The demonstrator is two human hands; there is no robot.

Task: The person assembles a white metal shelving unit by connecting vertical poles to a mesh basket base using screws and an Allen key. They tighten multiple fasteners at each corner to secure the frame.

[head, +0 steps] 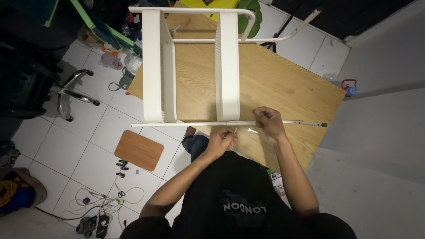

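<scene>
Clenched around a thin white metal rod (230, 123), the right hand (268, 122) holds it near the counter's near edge; the left hand (222, 140) sits just beside it, its grip pinched shut on a small slim tool (235, 131) whose tip points up at the rod. What kind of tool it is cannot be told at this size. A small silver wrench (252, 130) lies on the wooden counter (283, 84) between the two hands, just under the rod. The rod runs left to right along the near edge, its left end reaching out past the counter over the floor and its right end capped dark.

Beyond the hands, a white metal cart frame lies on its side on the counter. Its two mesh baskets stand on edge: the left basket (156, 66) and the right basket (227, 66), both with nothing in them. Their near ends meet the rod. White tubes (212, 40) join the far ends.

On the white tiled floor to the left lies a brown wooden board (139, 150) with rounded corners, and past it some small black casters (121, 168), scissors (120, 191) and tangled cables (102, 208)
</scene>
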